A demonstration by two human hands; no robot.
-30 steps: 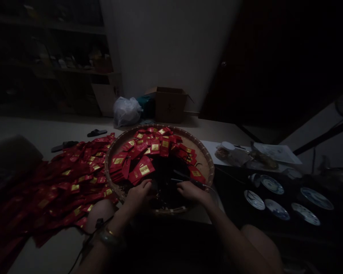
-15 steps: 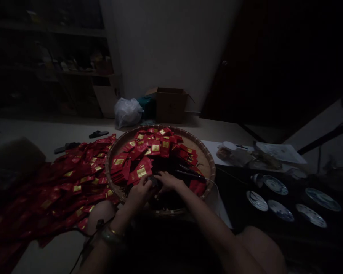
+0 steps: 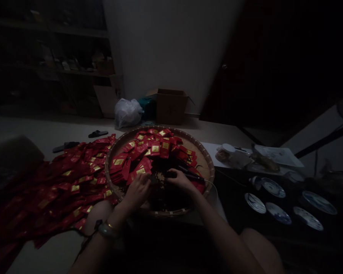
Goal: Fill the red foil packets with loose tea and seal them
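A wide round woven basket (image 3: 207, 148) stands in front of me, with many red packets (image 3: 155, 149) bearing gold labels heaped in its far and left parts. My left hand (image 3: 138, 188) is over its near side, fingers closed on a dark lump, likely the dark piece (image 3: 153, 179) at its fingertips; the dimness hides its kind. To the right, my right hand (image 3: 179, 180) has thumb and fingers curved apart, with nothing visible between them. Pale crumbs (image 3: 160, 179) lie between the hands on a dark patch. Beside the right hand rest dark slender tools (image 3: 190, 173).
More red packets (image 3: 71, 186) spread over the floor at left. Blue-and-white dishes (image 3: 278, 212) stand on a dark surface at right, below a jar (image 3: 225, 151) and plastic bags. A cardboard box (image 3: 171, 106) and white plastic bag (image 3: 128, 113) sit by the wall.
My right hand has moved right, away from the dark lump and my left hand. My left hand has shifted slightly left, and pale crumbs now show between them.
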